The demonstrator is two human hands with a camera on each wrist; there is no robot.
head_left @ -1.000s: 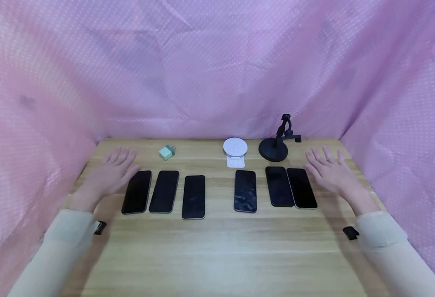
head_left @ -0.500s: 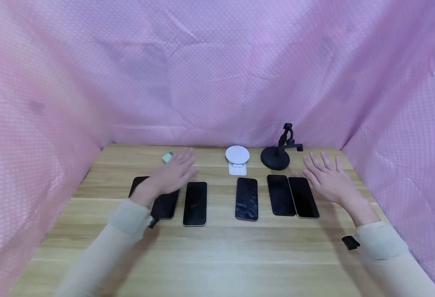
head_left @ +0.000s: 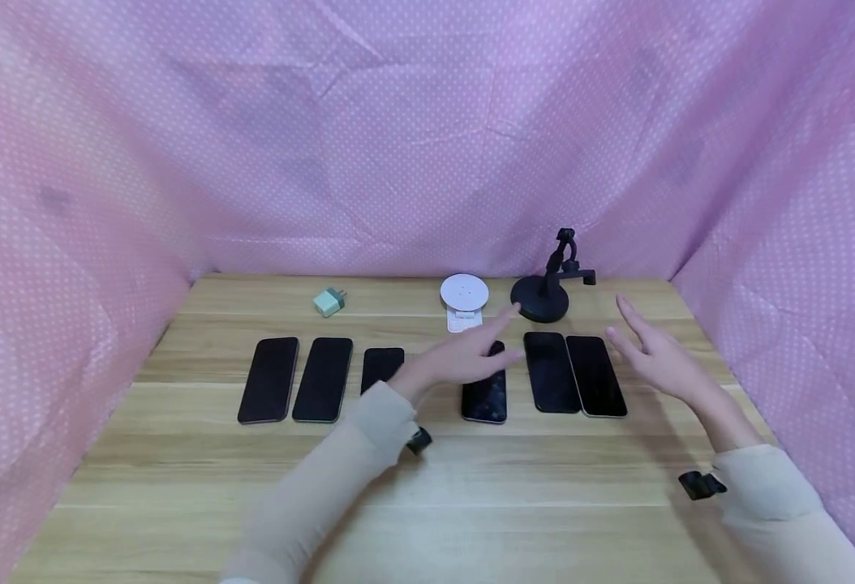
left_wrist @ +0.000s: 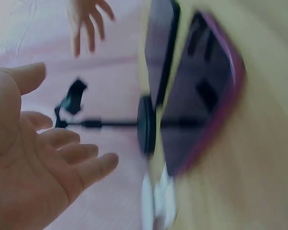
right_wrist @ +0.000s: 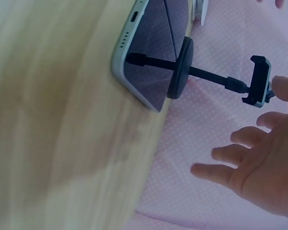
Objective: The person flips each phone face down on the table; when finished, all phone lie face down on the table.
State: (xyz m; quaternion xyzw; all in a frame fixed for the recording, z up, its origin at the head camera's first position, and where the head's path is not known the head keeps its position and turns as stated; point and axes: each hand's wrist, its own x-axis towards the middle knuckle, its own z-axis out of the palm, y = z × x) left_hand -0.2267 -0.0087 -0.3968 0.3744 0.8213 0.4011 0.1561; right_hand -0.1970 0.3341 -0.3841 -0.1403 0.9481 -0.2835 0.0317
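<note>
My left hand (head_left: 464,354) hovers over a smartphone with a smudged dark screen (head_left: 484,401), partly hiding it. Its fingers reach toward a black phone stand (head_left: 539,300) with a round base and clamp arm. In the left wrist view the palm (left_wrist: 33,167) holds nothing, and that phone shows a magenta edge (left_wrist: 235,72). My right hand (head_left: 661,361) is raised beside the rightmost smartphone (head_left: 595,377), thumb apart from the fingers, nothing in it. Another smartphone (head_left: 552,373) lies against that one. A white stand with a round top (head_left: 464,292) is behind the left hand.
Left of the hands lie three more dark-screened smartphones, the outer one (head_left: 269,381), a middle one (head_left: 323,381) and one partly covered by the left wrist (head_left: 381,365). A mint-green plug charger (head_left: 328,302) sits behind them. Pink dotted cloth (head_left: 398,162) surrounds the wooden table (head_left: 143,462).
My left hand has swept right from beside the leftmost phone, across the row. The right hand has turned onto its side, near the same place. The phones and stands stay put.
</note>
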